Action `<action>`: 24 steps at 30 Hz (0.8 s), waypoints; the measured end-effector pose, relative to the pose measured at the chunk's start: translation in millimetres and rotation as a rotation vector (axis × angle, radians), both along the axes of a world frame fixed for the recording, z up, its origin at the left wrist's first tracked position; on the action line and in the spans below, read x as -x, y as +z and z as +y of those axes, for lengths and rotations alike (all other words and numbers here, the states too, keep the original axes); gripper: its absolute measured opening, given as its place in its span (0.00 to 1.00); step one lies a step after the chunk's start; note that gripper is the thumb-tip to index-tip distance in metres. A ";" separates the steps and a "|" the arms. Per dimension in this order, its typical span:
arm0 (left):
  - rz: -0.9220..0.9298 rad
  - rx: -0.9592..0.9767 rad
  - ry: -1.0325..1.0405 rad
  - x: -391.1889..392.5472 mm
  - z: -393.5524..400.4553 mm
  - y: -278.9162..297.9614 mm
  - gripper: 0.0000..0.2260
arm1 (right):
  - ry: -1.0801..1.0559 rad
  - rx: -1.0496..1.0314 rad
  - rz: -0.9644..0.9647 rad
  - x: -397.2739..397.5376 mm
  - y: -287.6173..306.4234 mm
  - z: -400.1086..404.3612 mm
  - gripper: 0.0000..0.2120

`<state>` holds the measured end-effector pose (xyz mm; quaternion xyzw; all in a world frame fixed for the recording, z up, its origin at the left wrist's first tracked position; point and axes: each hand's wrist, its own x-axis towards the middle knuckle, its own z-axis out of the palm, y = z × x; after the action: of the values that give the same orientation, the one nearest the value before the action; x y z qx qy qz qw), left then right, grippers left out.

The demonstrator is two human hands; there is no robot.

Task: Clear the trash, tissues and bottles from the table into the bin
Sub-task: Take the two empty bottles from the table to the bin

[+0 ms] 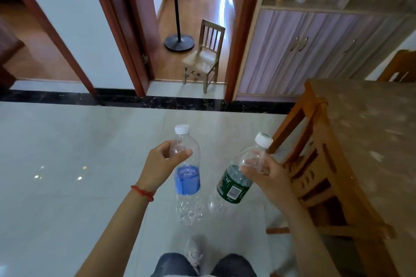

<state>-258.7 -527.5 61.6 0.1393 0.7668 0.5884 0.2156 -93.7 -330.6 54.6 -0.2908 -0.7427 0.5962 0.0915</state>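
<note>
Plastic bottles are pinched near their necks: left hand (165, 162) on the blue bottle (187, 173), right hand (264, 174) on the green bottle (238, 177); such loose pinches could let either slip.

You stand on pale floor tiles, your left hand (161, 165) gripping a blue-labelled bottle (187, 173) near its neck, your right hand (264, 175) gripping a green-labelled bottle (239, 174) tilted toward one o'clock. The wooden table (369, 141) sits at three o'clock, a small wooden chair (206, 56) at twelve.
</note>
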 end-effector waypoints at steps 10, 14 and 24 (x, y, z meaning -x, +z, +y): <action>-0.008 0.006 -0.071 129.9 114.8 -10.5 0.09 | -0.068 -0.005 -0.023 115.6 -5.2 102.7 0.24; -0.008 -0.003 -0.088 179.5 171.5 -11.9 0.09 | -0.081 0.015 0.004 163.0 -9.5 157.8 0.20; 0.013 -0.041 -0.172 295.3 309.0 6.6 0.09 | -0.141 0.015 -0.033 271.4 -0.2 291.8 0.16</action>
<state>-554.0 -218.5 68.2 0.2129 0.7410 0.5825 0.2575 -365.1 -38.8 54.4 -0.3528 -0.7174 0.5888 0.1192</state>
